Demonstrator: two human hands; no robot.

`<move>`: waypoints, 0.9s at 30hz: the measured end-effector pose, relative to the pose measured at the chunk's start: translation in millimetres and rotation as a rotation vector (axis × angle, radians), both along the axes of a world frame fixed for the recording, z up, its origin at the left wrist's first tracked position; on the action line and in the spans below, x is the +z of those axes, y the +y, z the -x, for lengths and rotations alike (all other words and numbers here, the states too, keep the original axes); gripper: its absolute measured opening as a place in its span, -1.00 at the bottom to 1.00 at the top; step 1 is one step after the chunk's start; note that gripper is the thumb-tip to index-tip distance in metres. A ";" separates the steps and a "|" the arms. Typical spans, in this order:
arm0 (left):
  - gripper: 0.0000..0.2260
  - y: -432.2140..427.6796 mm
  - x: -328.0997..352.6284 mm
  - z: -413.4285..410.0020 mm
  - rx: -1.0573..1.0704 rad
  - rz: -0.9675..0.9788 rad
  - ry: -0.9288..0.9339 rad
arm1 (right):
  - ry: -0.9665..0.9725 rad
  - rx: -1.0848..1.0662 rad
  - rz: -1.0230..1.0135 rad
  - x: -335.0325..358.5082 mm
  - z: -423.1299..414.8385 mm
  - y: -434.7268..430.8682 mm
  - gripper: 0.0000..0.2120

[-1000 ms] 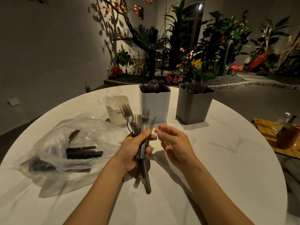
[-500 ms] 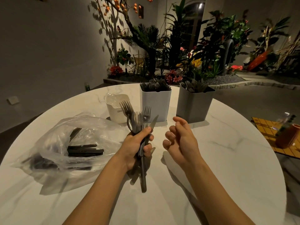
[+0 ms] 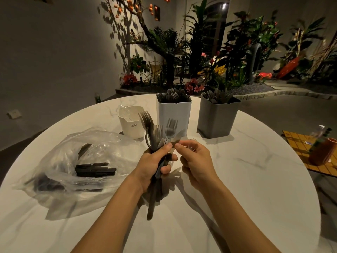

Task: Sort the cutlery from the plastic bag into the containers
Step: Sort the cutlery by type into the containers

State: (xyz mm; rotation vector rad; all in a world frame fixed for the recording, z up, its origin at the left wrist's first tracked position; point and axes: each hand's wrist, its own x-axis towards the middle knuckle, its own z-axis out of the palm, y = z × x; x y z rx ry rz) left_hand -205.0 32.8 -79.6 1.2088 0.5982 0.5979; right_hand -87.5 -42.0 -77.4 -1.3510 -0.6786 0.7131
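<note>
**Fistful of forks held over the table**

The left hand (image 3: 155, 161) is clamped round a bundle of cutlery (image 3: 155, 136), held upright just above the round marble table (image 3: 246, 179). Dark fork heads fan out above the fist and the handles hang down below it. A knife (image 3: 177, 136) leans out on the bundle's right side.

The right hand (image 3: 197, 159) is close up against it, fingers curled, with thumb and forefinger brought together at the knife blade. In this dim light I cannot tell whether they have actually got hold of it.

To the left lies the plastic bag (image 3: 60, 161), crumpled on its side with more dark cutlery inside. Behind the hands stand the containers: a small cream tub (image 3: 131, 125), a tall white container (image 3: 174, 114) bristling with forks, and a grey container (image 3: 216, 119), also stocked. Potted plants (image 3: 228, 57) fill the background.
</note>
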 end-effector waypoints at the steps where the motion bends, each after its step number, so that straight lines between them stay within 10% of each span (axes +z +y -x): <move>1: -0.73 0.3 -0.2 0.3 -0.029 0.012 -0.008 | -0.021 -0.025 0.002 -0.6 -0.5 0.7 -0.89; 17: -0.86 8.6 -3.7 -1.3 0.139 0.638 -0.439 | -0.241 0.191 0.157 -6.3 14.8 -3.0 -0.72; 27: -0.82 3.1 -6.1 -3.2 0.147 0.591 -0.402 | -0.517 0.136 0.165 -15.7 20.8 -2.5 -0.42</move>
